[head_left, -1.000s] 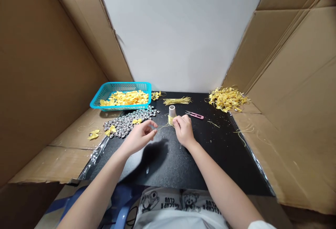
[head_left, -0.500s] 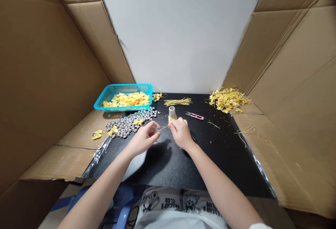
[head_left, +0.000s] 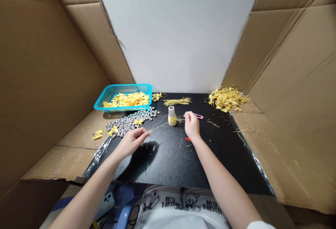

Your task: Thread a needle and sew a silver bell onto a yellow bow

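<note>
I am pinching the thin yellow thread (head_left: 160, 125) in my left hand (head_left: 131, 141), stretching it slantwise toward the small spool (head_left: 172, 116) mid-desk; my right hand (head_left: 191, 125), fingers gathered, is nearing the pink snips (head_left: 197, 116)

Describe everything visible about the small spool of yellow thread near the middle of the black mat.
The spool stands upright on the black mat, between the two hands. Its core is a pale, slightly tapered tube, bare on top, that looks like card or plastic; yellow thread is wound only round its lower part. A loose strand runs from it leftward to the left hand, which pinches the end. Another short strand leads toward the fingertips of the right hand. Neither hand touches the spool itself.
</note>
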Tool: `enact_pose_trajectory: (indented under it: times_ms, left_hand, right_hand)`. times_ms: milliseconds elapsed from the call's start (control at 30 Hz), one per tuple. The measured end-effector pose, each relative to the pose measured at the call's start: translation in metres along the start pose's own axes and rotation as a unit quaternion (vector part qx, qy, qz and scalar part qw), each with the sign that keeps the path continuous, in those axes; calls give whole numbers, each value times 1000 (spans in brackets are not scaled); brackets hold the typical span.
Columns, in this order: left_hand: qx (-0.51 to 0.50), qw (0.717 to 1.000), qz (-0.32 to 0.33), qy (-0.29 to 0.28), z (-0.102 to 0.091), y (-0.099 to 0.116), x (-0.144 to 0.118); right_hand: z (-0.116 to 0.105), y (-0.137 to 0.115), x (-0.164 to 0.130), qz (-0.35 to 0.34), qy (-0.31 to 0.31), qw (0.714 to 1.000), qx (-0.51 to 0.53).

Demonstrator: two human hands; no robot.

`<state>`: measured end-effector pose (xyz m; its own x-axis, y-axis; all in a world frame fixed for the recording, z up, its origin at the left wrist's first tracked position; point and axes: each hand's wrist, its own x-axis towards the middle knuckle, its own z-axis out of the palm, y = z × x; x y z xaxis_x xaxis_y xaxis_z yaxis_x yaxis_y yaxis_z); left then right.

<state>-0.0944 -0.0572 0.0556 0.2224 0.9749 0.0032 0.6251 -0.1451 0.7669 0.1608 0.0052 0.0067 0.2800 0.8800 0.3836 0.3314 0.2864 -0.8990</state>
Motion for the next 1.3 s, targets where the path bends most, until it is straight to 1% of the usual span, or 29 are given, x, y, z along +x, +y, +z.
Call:
enact_pose_trajectory:
  times_ms: [167,233,300,367,467,500,567,600,733,800,933,1033,1167,1300]
  left_hand:
    - [-31,999,16,24,-6,-13,-2]
    - [-71,996,17,44,-7,-20,-2]
    - [-139,988,11,66,-8,-28,0]
    - [-250,963,-3,95,-9,-35,4]
    - [-398,907,-19,134,-12,-40,9]
    - [-425,894,-20,142,-14,-41,11]
    - [-455,877,-16,157,-19,-41,13]
    - [-475,864,-17,166,-22,-41,13]
    - [-573,792,-33,206,-34,-43,12]
    - [-602,769,-28,212,-38,-45,11]
    - [-624,747,2,228,-48,-48,8]
    - [-633,737,13,239,-56,-49,3]
    - [-634,734,22,243,-65,-49,-5]
    - [-621,739,25,259,-75,-53,-15]
  right_hand:
    - [-4,7,7,68,39,995,67]
    - [-5,11,11,101,54,988,102]
    - [-7,14,15,139,57,978,146]
    - [-9,17,19,178,49,964,193]
    - [-13,18,23,228,35,939,256]
    - [-14,17,24,240,33,931,274]
    - [-17,17,26,260,32,916,303]
    - [-18,17,26,267,32,910,315]
    - [-20,17,27,286,34,893,347]
    - [-20,18,27,290,34,888,354]
    - [-20,20,27,291,35,886,359]
    - [-20,22,28,287,35,888,358]
    - [-21,25,27,280,29,892,353]
    - [-21,27,27,277,29,895,350]
